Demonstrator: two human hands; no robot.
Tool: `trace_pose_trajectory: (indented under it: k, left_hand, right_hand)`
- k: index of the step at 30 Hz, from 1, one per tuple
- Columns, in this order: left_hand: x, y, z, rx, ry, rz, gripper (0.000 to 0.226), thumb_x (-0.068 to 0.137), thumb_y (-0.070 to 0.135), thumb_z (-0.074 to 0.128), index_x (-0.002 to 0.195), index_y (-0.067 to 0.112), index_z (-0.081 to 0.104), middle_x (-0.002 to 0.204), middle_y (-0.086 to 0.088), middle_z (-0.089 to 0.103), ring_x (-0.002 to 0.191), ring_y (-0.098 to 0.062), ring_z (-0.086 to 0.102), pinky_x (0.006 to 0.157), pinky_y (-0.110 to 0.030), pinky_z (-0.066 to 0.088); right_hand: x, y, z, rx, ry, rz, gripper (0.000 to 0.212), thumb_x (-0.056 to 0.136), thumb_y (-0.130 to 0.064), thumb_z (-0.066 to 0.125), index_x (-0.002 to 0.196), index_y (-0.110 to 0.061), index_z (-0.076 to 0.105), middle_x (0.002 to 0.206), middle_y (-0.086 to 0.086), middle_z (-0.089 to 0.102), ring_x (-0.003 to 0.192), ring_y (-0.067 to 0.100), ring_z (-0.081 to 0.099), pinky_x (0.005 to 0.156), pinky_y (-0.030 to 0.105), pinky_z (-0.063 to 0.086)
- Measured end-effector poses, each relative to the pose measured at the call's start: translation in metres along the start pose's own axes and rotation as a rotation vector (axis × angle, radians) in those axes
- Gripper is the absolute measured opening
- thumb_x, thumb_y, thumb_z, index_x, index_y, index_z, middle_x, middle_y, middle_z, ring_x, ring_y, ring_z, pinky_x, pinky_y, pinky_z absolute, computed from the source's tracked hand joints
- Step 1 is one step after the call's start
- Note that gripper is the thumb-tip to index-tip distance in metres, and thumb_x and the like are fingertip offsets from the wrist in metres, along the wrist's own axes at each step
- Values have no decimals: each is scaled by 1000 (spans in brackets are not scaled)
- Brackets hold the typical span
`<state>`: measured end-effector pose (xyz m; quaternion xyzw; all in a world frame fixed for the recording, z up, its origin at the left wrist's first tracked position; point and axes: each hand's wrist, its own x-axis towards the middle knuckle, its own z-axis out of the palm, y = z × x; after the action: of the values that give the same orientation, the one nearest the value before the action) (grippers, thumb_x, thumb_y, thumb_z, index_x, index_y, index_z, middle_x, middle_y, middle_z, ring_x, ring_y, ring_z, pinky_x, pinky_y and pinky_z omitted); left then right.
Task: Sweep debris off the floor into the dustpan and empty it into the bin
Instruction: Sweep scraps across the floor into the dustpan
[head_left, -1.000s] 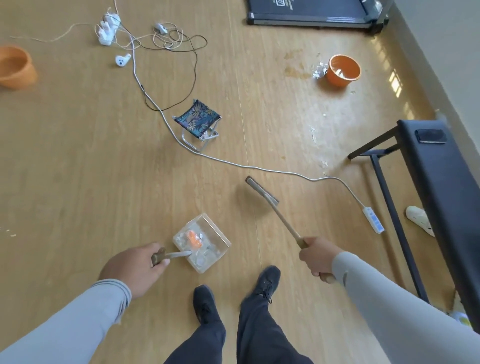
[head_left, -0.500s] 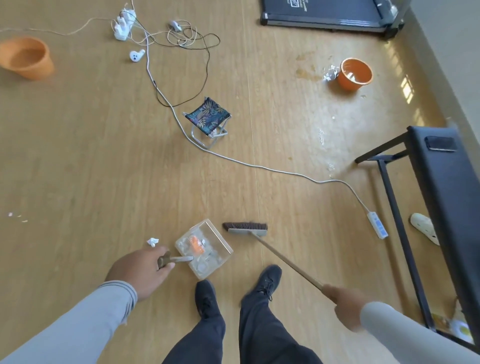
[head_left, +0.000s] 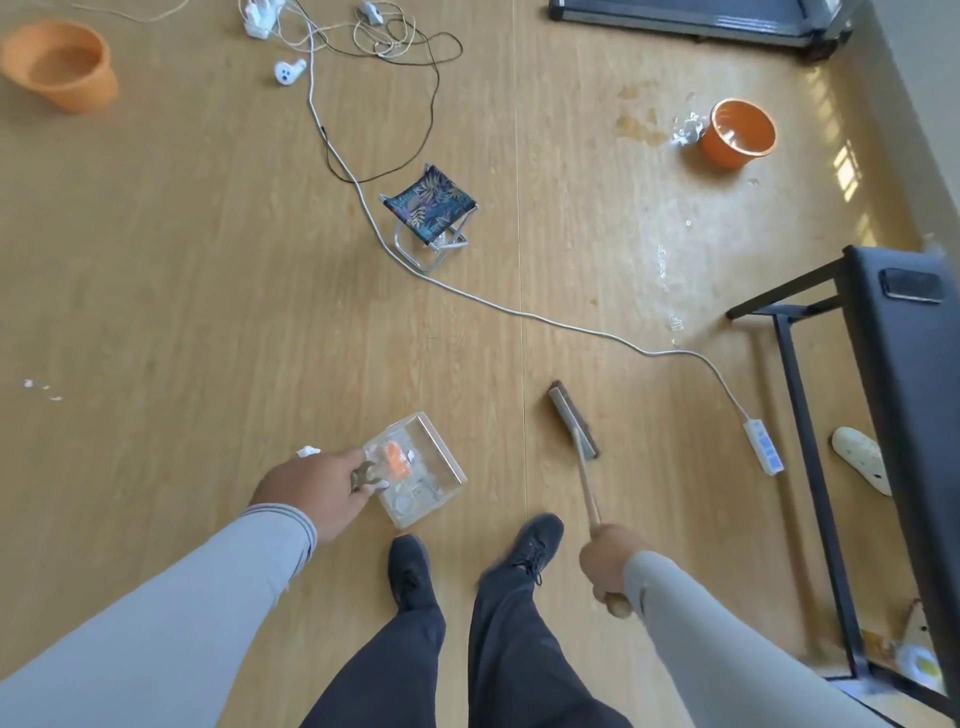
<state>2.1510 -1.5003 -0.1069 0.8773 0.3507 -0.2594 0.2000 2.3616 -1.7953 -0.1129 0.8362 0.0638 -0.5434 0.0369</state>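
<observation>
I see my two black shoes (head_left: 470, 558) planted on the wooden floor (head_left: 182, 260), nearest of all. My right hand (head_left: 609, 564) is clenched around the wooden handle of the broom (head_left: 579, 441), whose brush head rests on the floor ahead of that hand, angled away. My left hand (head_left: 317, 491) grips the short handle of the clear dustpan (head_left: 415, 467), which sits just beyond and to the right of its fingers; inside it lie an orange piece and some pale scraps. A crumpled white scrap of paper (head_left: 307, 451) lies just past the left hand's knuckles. Far off to the left of that hand are a few white crumbs (head_left: 39, 388). To the right of the right hand, a white power strip (head_left: 762, 446) lies on the floor beside a pale slipper (head_left: 862, 465), under the edge of a black table (head_left: 914, 374) with a phone (head_left: 910, 284) on top. The strip's white cable (head_left: 519, 312) runs away past a small folding stool (head_left: 431, 210) with a leaf-print seat. Farther out, an orange bin (head_left: 737, 132) stands to the right with crumpled debris touching its side, and another orange bucket (head_left: 62, 65) stands at the far left, with tangled cords (head_left: 379, 36) between them.
</observation>
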Motion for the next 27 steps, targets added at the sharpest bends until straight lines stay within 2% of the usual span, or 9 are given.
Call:
trace_pose_trajectory:
  k: [2,4,5,6,8,13,17,21,27]
  left_hand:
    - [-2,6,4,14,17,2,24,97,54,48,113,37,56,81,12,63,73,-18,62,60,-28,45]
    - [-3,12,6,24,34,10,22,97,51,49,109,35,56,76,11,59,70,-18,60,55,-28,39]
    - [-3,13,6,25,38,14,20,97,50,49,108,34,56,72,12,56,69,-18,59,53,-28,36]
    - [-3,14,5,22,39,18,19,97,49,50,107,34,56,69,12,54,68,-18,58,52,-28,35]
    - [-4,11,3,4,34,9,16,98,48,49,107,36,55,67,12,52,66,-17,57,50,-28,33]
    - [-14,6,5,-19,61,17,23,99,47,48,117,34,56,75,7,56,70,-18,54,54,-29,36]
    - [-18,4,13,-53,55,2,27,98,47,47,121,35,55,94,7,69,75,-20,58,61,-30,41]
    - [-22,6,19,-151,72,-82,25,99,47,47,119,35,55,92,8,68,74,-20,60,61,-30,43]
    - [-23,15,21,-175,68,-125,28,99,48,45,122,34,52,92,4,70,83,-25,67,71,-33,55]
  right_hand:
    - [-15,-29,35,-241,-121,-65,25,102,-13,51,118,-1,67,91,1,62,83,20,50,62,17,39]
    - [-37,-38,51,-486,-195,-229,25,100,-23,55,82,-9,65,79,-2,56,89,21,53,83,24,44]
    - [-46,-37,57,-408,-223,-191,23,98,-23,55,80,-10,61,75,-3,51,87,20,54,91,29,45]
    - [-58,-36,59,-218,-265,-133,14,96,-19,54,93,-9,63,76,-3,50,79,18,54,86,28,49]
    - [-74,-19,39,121,-289,-77,46,90,-8,51,135,-16,55,80,-1,55,60,13,51,58,24,50]
    - [-104,20,-39,461,-311,55,49,91,-6,54,133,-32,56,65,7,45,50,16,32,46,25,28]
    - [-90,16,-58,229,-104,57,49,96,-6,47,132,-39,47,69,7,48,48,17,38,42,25,34]
    - [-41,-21,-33,-61,22,46,54,90,-3,32,133,-30,50,78,7,56,58,24,52,45,25,38]
    - [-59,-61,19,-252,-176,-77,46,92,-4,40,135,-15,51,108,13,67,79,28,58,72,35,51]
